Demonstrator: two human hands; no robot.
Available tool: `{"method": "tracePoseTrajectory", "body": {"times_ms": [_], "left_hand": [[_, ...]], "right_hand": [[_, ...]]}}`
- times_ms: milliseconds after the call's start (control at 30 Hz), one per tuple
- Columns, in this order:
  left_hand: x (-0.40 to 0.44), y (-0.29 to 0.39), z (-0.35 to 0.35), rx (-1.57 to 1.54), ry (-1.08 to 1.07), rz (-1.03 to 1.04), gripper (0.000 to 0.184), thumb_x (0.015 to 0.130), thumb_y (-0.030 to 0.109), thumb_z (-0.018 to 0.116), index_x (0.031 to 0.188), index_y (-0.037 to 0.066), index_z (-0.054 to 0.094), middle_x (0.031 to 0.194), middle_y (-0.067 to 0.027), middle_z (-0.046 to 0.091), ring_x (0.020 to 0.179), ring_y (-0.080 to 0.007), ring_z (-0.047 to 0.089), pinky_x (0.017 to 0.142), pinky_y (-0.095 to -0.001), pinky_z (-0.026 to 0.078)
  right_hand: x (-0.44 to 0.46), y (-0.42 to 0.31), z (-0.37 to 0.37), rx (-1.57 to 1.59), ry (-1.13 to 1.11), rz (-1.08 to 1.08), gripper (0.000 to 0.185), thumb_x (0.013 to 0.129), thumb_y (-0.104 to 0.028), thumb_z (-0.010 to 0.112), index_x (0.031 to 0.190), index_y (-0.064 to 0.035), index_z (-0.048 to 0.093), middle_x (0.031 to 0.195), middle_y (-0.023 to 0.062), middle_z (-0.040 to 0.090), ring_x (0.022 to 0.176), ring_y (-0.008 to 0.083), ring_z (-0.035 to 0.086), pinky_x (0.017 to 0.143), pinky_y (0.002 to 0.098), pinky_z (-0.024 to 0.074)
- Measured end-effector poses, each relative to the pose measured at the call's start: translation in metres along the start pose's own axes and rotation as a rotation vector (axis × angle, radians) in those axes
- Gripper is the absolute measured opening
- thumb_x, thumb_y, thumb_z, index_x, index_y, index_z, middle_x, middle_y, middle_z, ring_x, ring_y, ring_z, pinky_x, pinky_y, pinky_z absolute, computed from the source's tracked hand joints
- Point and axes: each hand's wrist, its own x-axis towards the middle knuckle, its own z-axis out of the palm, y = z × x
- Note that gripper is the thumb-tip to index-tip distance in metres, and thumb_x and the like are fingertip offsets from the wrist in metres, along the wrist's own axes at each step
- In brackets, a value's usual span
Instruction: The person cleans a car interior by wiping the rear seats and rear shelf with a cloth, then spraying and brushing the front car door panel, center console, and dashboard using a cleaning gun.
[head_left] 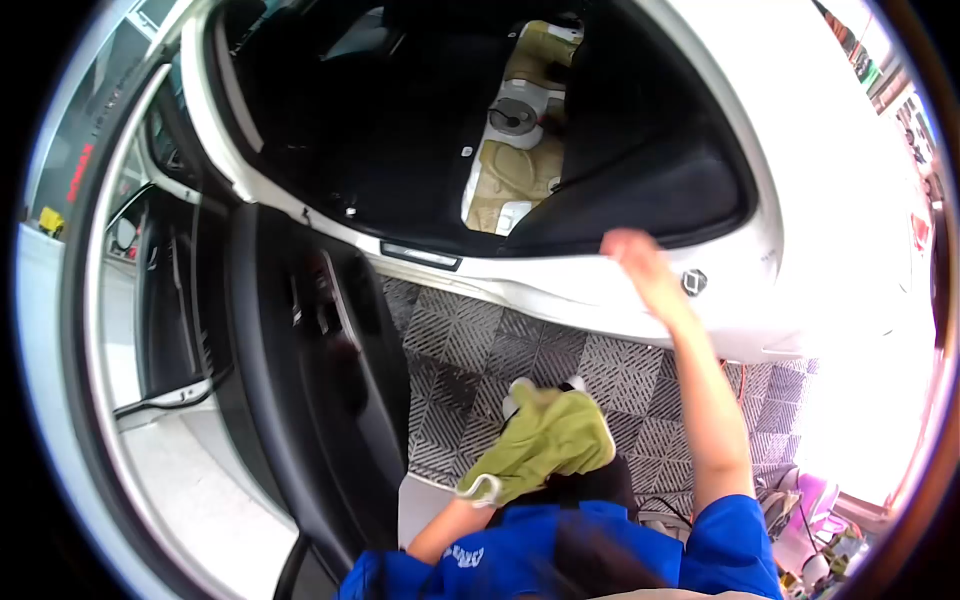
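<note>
Blue shirt fabric (pixel 525 535) fills six o'clock, nearest the camera; just above it, toward five, a green cloth (pixel 552 440) drapes over the left hand and hides it, so I cannot tell whether its fingers grip. Only the left forearm (pixel 440 532) shows. Around half past two the right hand (pixel 632 252) is stretched out to the edge of the white car body (pixel 590 285), blurred: whether its fingers are apart, together or touching cannot be told, and nothing shows in it. Handling this well would, I judge, mean gathering the cloth's loose folds into a compact pad, well off the tiled floor (pixel 540 345) where grit could catch. At three o'clock the latch striker (pixel 694 282) sits just beside the right wrist, so that arm should clear it; at eight, the left elbow should clear the open door (pixel 320 390).
</note>
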Motion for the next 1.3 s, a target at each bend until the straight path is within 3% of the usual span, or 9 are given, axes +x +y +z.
{"method": "tracePoseTrajectory", "body": {"times_ms": [67, 167, 467, 600, 700, 833, 967, 1133, 1300], "left_hand": [[-0.007, 0.001, 0.045, 0.038, -0.126, -0.057, 0.055, 0.096, 0.042, 0.042, 0.131, 0.001, 0.045, 0.129, -0.0162, 0.052, 0.115, -0.0214, 0.053, 0.101, -0.0365, 0.039], [-0.001, -0.009, 0.114, 0.098, -0.285, -0.167, 0.056, 0.096, 0.043, 0.042, 0.133, 0.001, 0.044, 0.131, -0.0163, 0.051, 0.116, -0.0216, 0.053, 0.102, -0.0370, 0.039], [0.097, -0.101, 0.369, 0.166, -0.589, -0.719, 0.061, 0.096, 0.046, 0.040, 0.137, 0.001, 0.040, 0.136, -0.0165, 0.047, 0.120, -0.0221, 0.052, 0.105, -0.0386, 0.038], [0.137, -0.158, 0.437, 0.204, -0.824, -0.998, 0.071, 0.095, 0.055, 0.032, 0.139, -0.001, 0.036, 0.131, -0.0238, 0.049, 0.117, -0.0303, 0.053, 0.101, -0.0434, 0.042], [0.160, -0.169, 0.482, 0.200, -0.944, -0.958, 0.079, 0.092, 0.062, 0.033, 0.137, -0.002, 0.036, 0.120, -0.0294, 0.053, 0.103, -0.0365, 0.059, 0.091, -0.0465, 0.047], [0.187, -0.173, 0.631, 0.099, -0.885, -0.875, 0.074, 0.093, 0.052, 0.040, 0.135, -0.009, 0.032, 0.125, -0.0259, 0.050, 0.114, -0.0333, 0.053, 0.098, -0.0446, 0.043], [0.179, -0.121, 0.759, -0.199, -1.095, -0.804, 0.071, 0.093, 0.038, 0.048, 0.142, -0.003, 0.017, 0.144, -0.0227, 0.029, 0.132, -0.0359, 0.032, 0.109, -0.0521, 0.025], [0.194, -0.065, 0.852, -0.050, -1.522, -0.205, 0.061, 0.093, 0.031, 0.048, 0.138, -0.002, 0.026, 0.134, -0.0215, 0.041, 0.125, -0.0324, 0.039, 0.105, -0.0488, 0.029], [0.221, -0.105, 0.916, 0.142, -1.513, -0.153, 0.054, 0.094, 0.030, 0.046, 0.133, -0.006, 0.033, 0.126, -0.0216, 0.047, 0.117, -0.0304, 0.045, 0.100, -0.0444, 0.034]], "right_hand": [[-0.088, 0.008, 0.000, 0.043, -0.676, 0.520, 0.077, 0.093, -0.064, 0.030, 0.113, 0.0036, 0.061, 0.111, 0.0195, 0.063, 0.108, 0.0255, 0.057, 0.093, 0.0341, 0.0447], [-0.203, 0.005, -0.030, 0.487, -1.023, 0.804, 0.069, 0.094, -0.058, 0.033, 0.128, 0.0004, 0.051, 0.128, 0.0182, 0.054, 0.121, 0.0271, 0.050, 0.100, 0.0348, 0.0401], [-0.455, 0.027, -0.242, 1.608, 0.589, -0.079, 0.053, 0.096, -0.036, 0.041, 0.138, -0.0036, 0.039, 0.138, 0.0155, 0.045, 0.126, 0.0313, 0.043, 0.106, 0.0448, 0.0347], [-0.553, 0.070, -0.339, 1.521, 1.052, -0.223, 0.034, 0.092, -0.021, 0.050, 0.113, 0.0038, 0.057, 0.111, 0.0176, 0.063, 0.099, 0.0314, 0.061, 0.092, 0.0425, 0.0491], [-0.630, 0.156, -0.335, 1.492, 1.781, 0.489, 0.032, 0.093, -0.019, 0.040, 0.107, 0.0035, 0.058, 0.101, 0.0184, 0.065, 0.092, 0.0319, 0.064, 0.088, 0.0469, 0.0499], [-0.697, 0.211, -0.305, 1.627, 1.315, 1.134, 0.036, 0.094, -0.026, 0.035, 0.113, -0.0025, 0.054, 0.119, 0.0155, 0.060, 0.110, 0.0306, 0.058, 0.097, 0.0458, 0.0420], [-0.697, 0.232, -0.272, 1.584, 1.219, 1.032, 0.036, 0.093, -0.024, 0.042, 0.122, -0.0038, 0.051, 0.122, 0.0119, 0.059, 0.109, 0.0284, 0.059, 0.089, 0.0425, 0.0473], [-0.743, 0.283, -0.277, 1.331, 1.898, 1.044, 0.029, 0.090, -0.026, 0.050, 0.110, -0.0056, 0.057, 0.104, 0.0092, 0.063, 0.083, 0.0203, 0.064, 0.068, 0.0349, 0.0522], [-0.804, 0.271, -0.354, 0.805, 2.632, 0.701, 0.021, 0.090, -0.014, 0.050, 0.107, -0.0072, 0.058, 0.098, 0.0048, 0.061, 0.082, 0.0112, 0.059, 0.065, 0.0250, 0.0470]]}}
